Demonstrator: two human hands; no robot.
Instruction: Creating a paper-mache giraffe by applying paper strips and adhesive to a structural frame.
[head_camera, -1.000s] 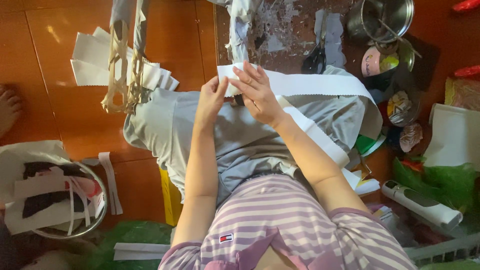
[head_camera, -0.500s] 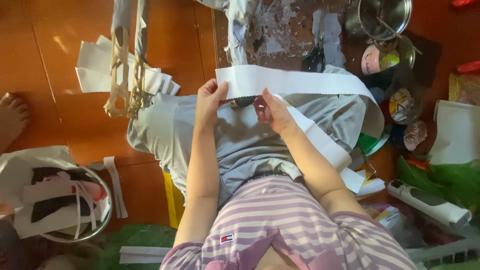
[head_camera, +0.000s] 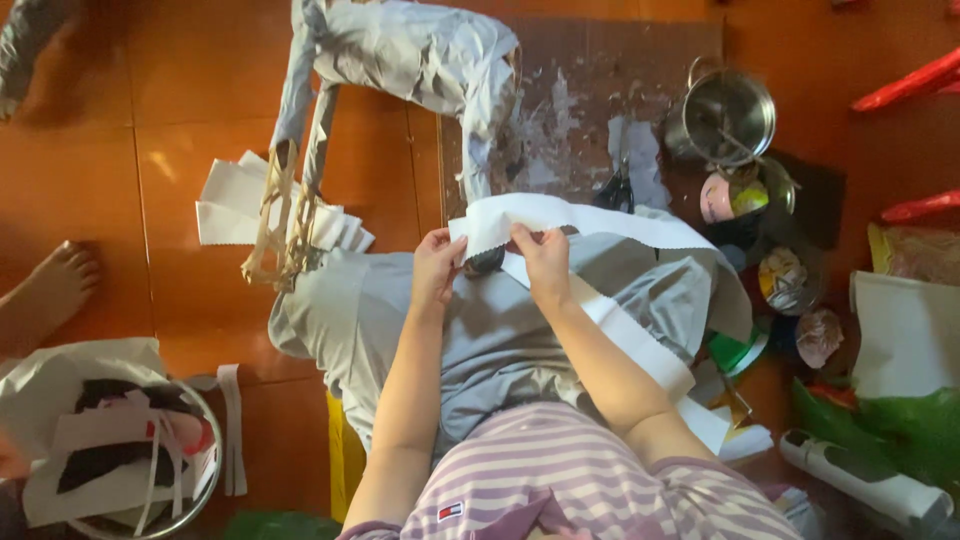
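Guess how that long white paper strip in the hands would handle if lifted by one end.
Probably floppy: the paper strip curves and sags past the right hand down over the lap. Likely light, since both the left hand and the right hold it with fingertips only. Its edge looks thin, so it may tear easily.

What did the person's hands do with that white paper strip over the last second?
Both hands, left hand and right hand, kept hold of the white paper strip and slid toward its left end, so more strip now trails to the right. The metal pot and the paper-covered frame look unmoved on the floor.
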